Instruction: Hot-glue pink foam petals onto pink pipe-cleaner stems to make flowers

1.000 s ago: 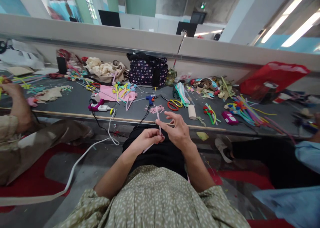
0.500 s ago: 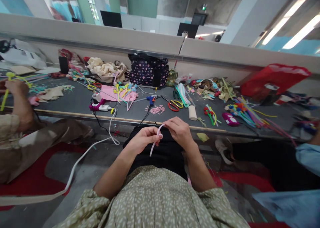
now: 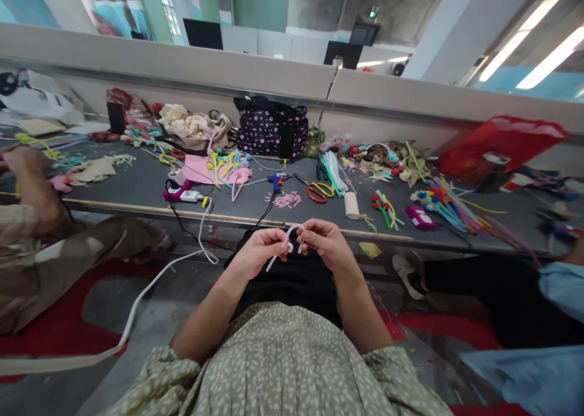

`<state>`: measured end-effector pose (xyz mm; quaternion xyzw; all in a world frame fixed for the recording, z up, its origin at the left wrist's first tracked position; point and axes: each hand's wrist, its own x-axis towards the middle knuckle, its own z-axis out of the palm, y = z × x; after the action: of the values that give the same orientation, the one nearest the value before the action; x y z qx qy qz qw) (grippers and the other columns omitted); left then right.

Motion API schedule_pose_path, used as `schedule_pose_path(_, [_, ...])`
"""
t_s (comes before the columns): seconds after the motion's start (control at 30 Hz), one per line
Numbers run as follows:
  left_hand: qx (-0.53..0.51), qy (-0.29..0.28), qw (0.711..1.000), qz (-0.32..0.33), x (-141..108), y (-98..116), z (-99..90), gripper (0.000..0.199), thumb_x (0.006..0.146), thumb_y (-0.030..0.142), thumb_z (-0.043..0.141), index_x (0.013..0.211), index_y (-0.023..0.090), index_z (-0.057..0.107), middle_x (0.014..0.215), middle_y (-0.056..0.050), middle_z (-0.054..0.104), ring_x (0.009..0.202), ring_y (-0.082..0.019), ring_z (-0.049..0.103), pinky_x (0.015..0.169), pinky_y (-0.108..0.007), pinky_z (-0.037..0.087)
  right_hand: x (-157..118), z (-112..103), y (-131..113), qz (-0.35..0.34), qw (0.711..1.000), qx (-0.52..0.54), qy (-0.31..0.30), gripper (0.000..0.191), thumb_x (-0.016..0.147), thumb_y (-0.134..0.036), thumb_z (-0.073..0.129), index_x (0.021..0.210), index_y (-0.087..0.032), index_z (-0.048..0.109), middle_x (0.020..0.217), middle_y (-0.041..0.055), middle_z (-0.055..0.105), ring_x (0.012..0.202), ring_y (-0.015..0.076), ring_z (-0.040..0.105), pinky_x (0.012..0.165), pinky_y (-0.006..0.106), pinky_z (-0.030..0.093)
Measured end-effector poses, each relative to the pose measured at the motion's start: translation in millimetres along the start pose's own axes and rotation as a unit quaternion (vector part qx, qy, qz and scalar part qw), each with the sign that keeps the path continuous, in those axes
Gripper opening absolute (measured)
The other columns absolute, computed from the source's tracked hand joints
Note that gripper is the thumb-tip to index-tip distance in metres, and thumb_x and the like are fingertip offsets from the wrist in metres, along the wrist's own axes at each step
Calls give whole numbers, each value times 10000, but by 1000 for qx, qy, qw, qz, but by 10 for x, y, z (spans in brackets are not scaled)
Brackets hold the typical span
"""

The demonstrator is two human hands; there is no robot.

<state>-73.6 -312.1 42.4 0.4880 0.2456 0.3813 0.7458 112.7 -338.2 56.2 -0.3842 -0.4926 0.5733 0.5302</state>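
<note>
Between my hands, above my lap, is a pale pink pipe cleaner bent into an arch, with a small coil on its left part. My left hand pinches it near that coil, and one straight end sticks out down to the left. Thumb and fingers of my right hand pinch the other side, where a short end hangs down. On the table ahead lie a pile of short pink pieces, a blue glue gun and scissors with red and yellow handles.
A cardboard-coloured roll stands near the table edge, beside bundled pipe cleaners. Pink felt and a magenta power strip lie left, with a white cable running down. A co-worker's hand is far left; another person's sleeve is right.
My right hand has turned and bent the pipe cleaner's right side downward into an arch. My left hand has shifted slightly left. The co-worker's hand at left has moved a little left.
</note>
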Motion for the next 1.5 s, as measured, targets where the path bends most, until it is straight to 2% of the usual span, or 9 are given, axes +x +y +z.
schedule_pose_path(0.2, [-1,-28,999,20,-2,-45,-27,261,682,306,791,809,118,663,840,-80,680,750,-159,624,610,-228,467,19,100,26,15,995,97,-24,243,702,-349,789,791,-173,647,709,0,682,540,90,607,517,204,517])
schedule_pose_path(0.4, [15,-30,999,24,-2,-68,-38,214,692,268,784,771,120,651,813,-58,673,724,-135,606,618,-222,463,27,110,50,16,995,100,-17,237,712,-343,780,798,-180,632,680,-7,677,558,96,611,541,210,516])
schedule_pose_path(0.57, [19,-14,999,30,-4,-65,-17,240,682,292,790,792,119,665,813,-68,676,713,-140,606,621,-233,469,11,138,49,15,998,62,-9,269,694,-382,779,760,-187,608,698,4,678,536,97,578,426,170,417])
schedule_pose_path(0.73, [7,32,998,60,7,-75,31,252,666,317,798,738,133,640,727,-21,629,586,-91,529,578,-228,448,13,137,83,-30,1000,-4,-4,228,663,-361,798,747,-188,676,745,3,653,532,75,490,417,173,362])
schedule_pose_path(0.87, [47,99,988,112,24,-49,109,248,679,340,784,728,149,633,714,-4,602,626,-99,523,604,-224,437,-9,156,138,-25,1000,10,9,260,710,-392,762,847,-195,660,668,-20,603,516,80,486,431,182,400])
schedule_pose_path(0.97, [90,143,974,154,32,-28,151,220,719,352,750,740,160,644,729,-4,596,671,-110,528,656,-229,442,-30,199,204,-18,1000,21,15,270,721,-397,754,828,-184,627,652,-24,593,499,77,496,421,180,412])
schedule_pose_path(1.2, [80,162,970,161,52,-43,190,240,716,377,747,741,170,628,722,6,592,652,-109,521,639,-231,437,-30,320,278,-9,999,31,40,278,705,-391,765,702,-177,588,580,-41,573,440,59,449,390,173,332])
schedule_pose_path(1.4, [37,233,954,185,109,-76,195,266,706,382,757,792,164,632,716,11,593,628,-86,515,610,-201,429,-122,412,377,34,998,-30,-44,286,671,-390,779,642,-157,617,553,-28,594,431,58,455,415,182,335])
schedule_pose_path(1.5, [16,236,948,213,118,-85,186,233,728,352,743,803,160,634,749,2,601,671,-90,542,666,-206,463,-176,405,498,48,995,-52,-75,281,669,-392,776,646,-151,636,546,-28,587,432,58,457,417,183,337])
